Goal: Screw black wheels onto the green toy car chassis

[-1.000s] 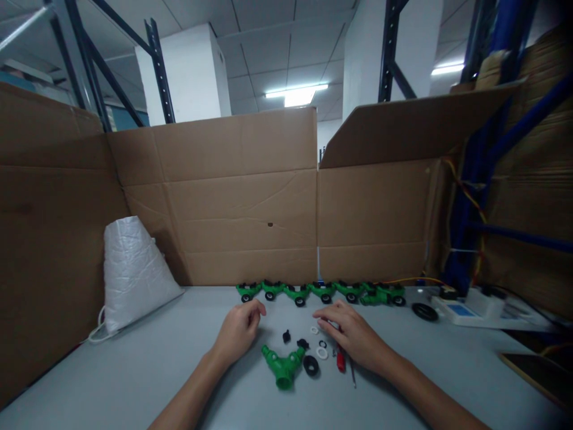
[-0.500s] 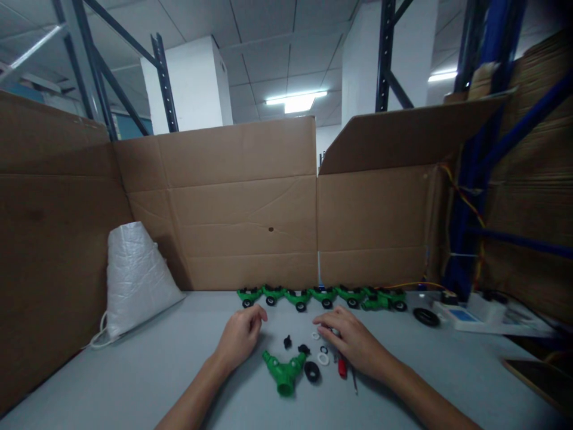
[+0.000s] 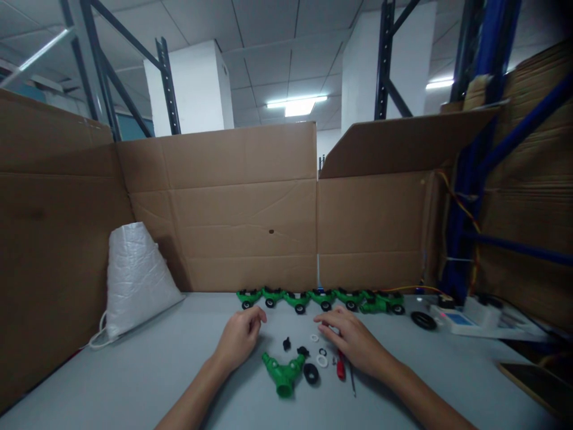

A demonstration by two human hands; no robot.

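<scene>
My left hand [image 3: 240,335] rests on the grey table with its fingers curled in, and I see nothing in it. My right hand [image 3: 353,339] lies opposite, fingers partly stretched and apart, empty. Between my forearms sits a green Y-shaped plastic fitting [image 3: 284,375] with two narrow arms and one wide mouth. A black ring [image 3: 311,374] is beside it. Small black parts [image 3: 286,344] and white rings [image 3: 322,361] are scattered close by. A red-handled screwdriver [image 3: 341,366] and a thin metal rod [image 3: 353,382] lie beside my right hand, which partly covers them.
A row of green fittings with black parts [image 3: 295,301] lines the back of the table. Cardboard walls [image 3: 242,227] stand behind. A white padded bag [image 3: 138,283] is at left. At right are a black ring [image 3: 423,321], a power strip [image 3: 465,319] and a blue rack post [image 3: 459,239].
The view has shifted very slightly. Both hands keep their places, and the parts on the table lie as before.
</scene>
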